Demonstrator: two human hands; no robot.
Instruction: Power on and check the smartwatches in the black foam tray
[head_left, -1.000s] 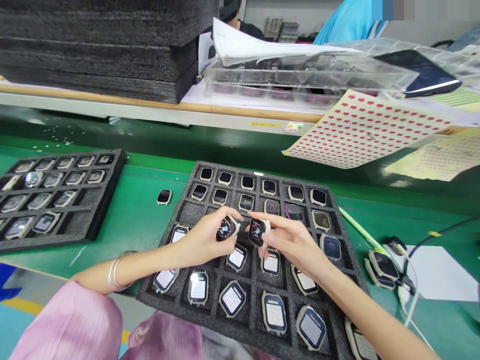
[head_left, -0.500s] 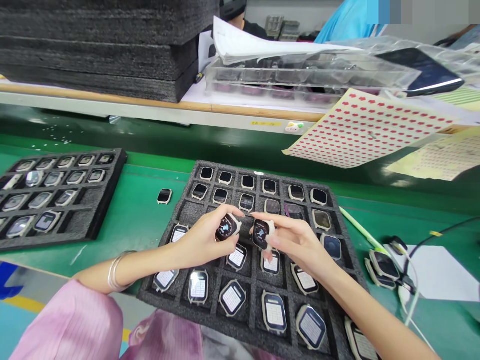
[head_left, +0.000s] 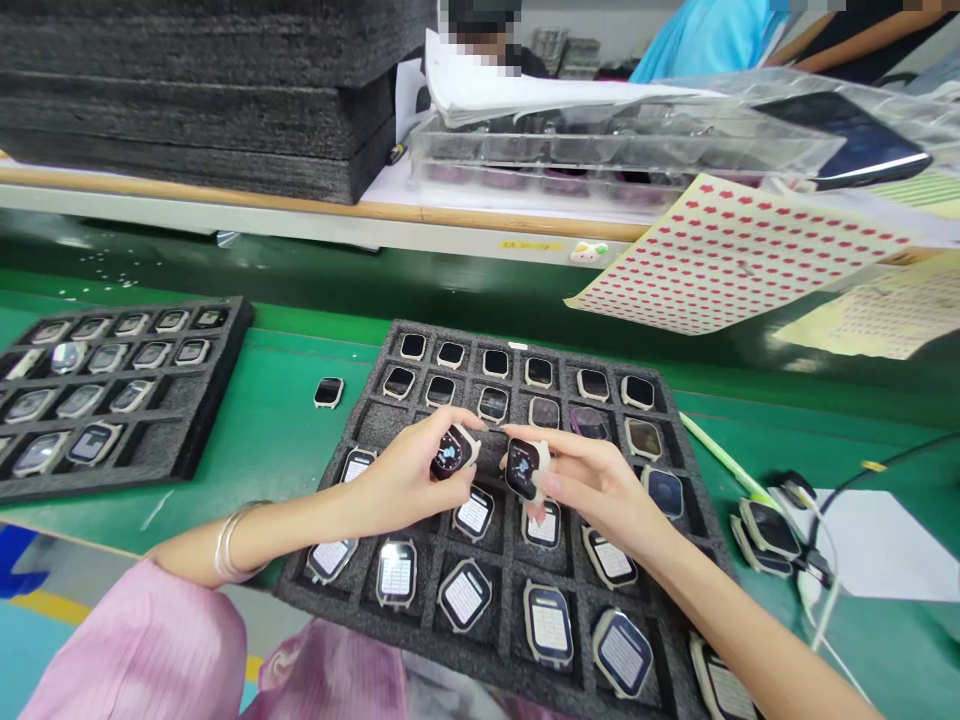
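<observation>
Over the middle of a black foam tray (head_left: 517,560), each hand holds a lit smartwatch without a strap. My left hand (head_left: 409,470) is closed round one smartwatch (head_left: 453,452), thumb and fingers at its edges, its dark screen showing a blue symbol. My right hand (head_left: 600,485) grips a second smartwatch (head_left: 521,468) with a similar screen, tilted toward the first. The two watches are close but apart. Below them, watches with white lit screens (head_left: 466,595) sit in the tray's near compartments. The far rows hold watches with dark screens (head_left: 496,363).
A second foam tray (head_left: 191,425) of watches lies at left, with a single watch (head_left: 328,392) between the trays. At right are stacked watches (head_left: 766,535) and cables (head_left: 821,600). A shelf edge (head_left: 450,225) carries foam blocks (head_left: 225,120) and clear plastic trays (head_left: 600,150); a sticker sheet (head_left: 720,265) hangs down.
Both hands stay almost still, each keeping its watch. The watch in my left hand shifts very slightly left. Behind the shelf, a person's arms have come into view at upper right.
</observation>
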